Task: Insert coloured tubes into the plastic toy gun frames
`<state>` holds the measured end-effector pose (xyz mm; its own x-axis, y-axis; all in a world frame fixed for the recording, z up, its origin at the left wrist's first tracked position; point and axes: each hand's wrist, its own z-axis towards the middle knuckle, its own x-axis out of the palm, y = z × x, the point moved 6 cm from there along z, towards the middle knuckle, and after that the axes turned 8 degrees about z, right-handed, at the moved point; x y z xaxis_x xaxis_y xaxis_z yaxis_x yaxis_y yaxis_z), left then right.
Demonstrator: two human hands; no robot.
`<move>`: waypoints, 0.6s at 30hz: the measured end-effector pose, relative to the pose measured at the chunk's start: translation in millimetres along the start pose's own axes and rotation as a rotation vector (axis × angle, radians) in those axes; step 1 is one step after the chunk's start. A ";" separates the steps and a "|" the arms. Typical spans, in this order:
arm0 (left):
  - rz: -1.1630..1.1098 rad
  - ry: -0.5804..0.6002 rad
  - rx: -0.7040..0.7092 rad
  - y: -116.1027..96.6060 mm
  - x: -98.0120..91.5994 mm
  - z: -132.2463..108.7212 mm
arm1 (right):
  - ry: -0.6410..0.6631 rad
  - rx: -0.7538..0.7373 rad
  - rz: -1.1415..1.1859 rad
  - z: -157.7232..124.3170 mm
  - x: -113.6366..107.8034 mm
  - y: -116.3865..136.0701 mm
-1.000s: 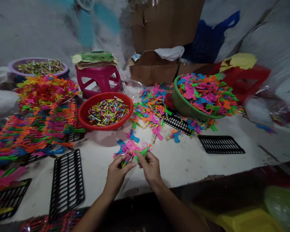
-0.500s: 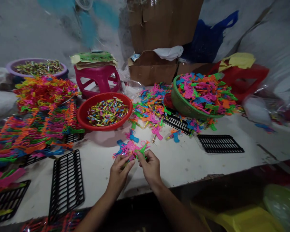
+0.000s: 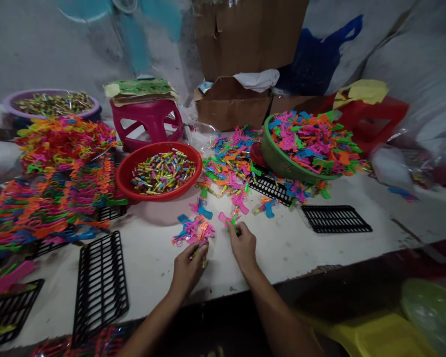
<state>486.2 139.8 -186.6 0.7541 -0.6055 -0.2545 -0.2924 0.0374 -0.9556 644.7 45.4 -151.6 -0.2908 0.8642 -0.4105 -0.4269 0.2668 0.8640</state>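
Note:
My left hand (image 3: pixel 188 267) is closed around a few small colourful tubes (image 3: pixel 204 255), which stick out past the fingertips. To its right, my right hand (image 3: pixel 242 244) pinches a small plastic toy gun (image 3: pixel 233 218); pink and green show at the fingertips, and whether that is one piece or two I cannot tell. Just beyond my left hand lies a small heap of pink, blue and orange toy guns (image 3: pixel 193 229) on the white table (image 3: pixel 282 253). A blue toy gun (image 3: pixel 205 210) lies a little farther back.
Behind the hands stands a red basin (image 3: pixel 121 184) of small tubes. A green basin (image 3: pixel 278 161) piled with toy guns is at the back right. Black plastic racks (image 3: pixel 102 282) lie at the left, and another black rack (image 3: pixel 336 219) at the right. Rows of filled racks cover the far left.
My hands have moved apart. The right has gone right and slightly forward with a pink and green piece at its fingertips; the left keeps the tubes near the same spot.

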 end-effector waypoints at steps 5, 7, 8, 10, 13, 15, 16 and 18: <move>-0.243 0.055 -0.126 -3.4 1.6 -2.3 | 0.102 -0.092 -0.086 -9.8 5.4 5.9; -0.348 0.068 -0.136 -4.8 6.0 -3.3 | 0.403 -0.017 0.177 -31.3 27.9 16.1; -0.416 0.084 -0.150 -4.7 8.9 -3.9 | 0.531 0.035 0.308 -43.0 37.8 22.0; -0.537 0.127 -0.184 -4.1 13.9 -4.9 | 0.647 0.140 0.490 -58.5 48.9 30.3; -0.563 0.175 -0.178 -4.8 11.9 -3.8 | 0.624 0.223 0.568 -61.4 49.8 32.7; -0.473 0.164 -0.159 -4.5 3.6 -1.0 | 0.631 0.224 0.548 -58.8 47.9 33.1; -0.409 0.148 -0.151 -4.2 -1.5 0.9 | 0.635 0.216 0.530 -57.5 46.8 33.5; -0.279 0.119 -0.126 -4.9 -10.5 4.4 | 0.643 0.202 0.504 -56.3 45.4 34.6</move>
<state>482.3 149.5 -179.9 0.7433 -0.6677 0.0413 -0.1603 -0.2378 -0.9580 568.6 69.7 -156.8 -0.8628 0.5056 0.0055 0.0287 0.0382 0.9989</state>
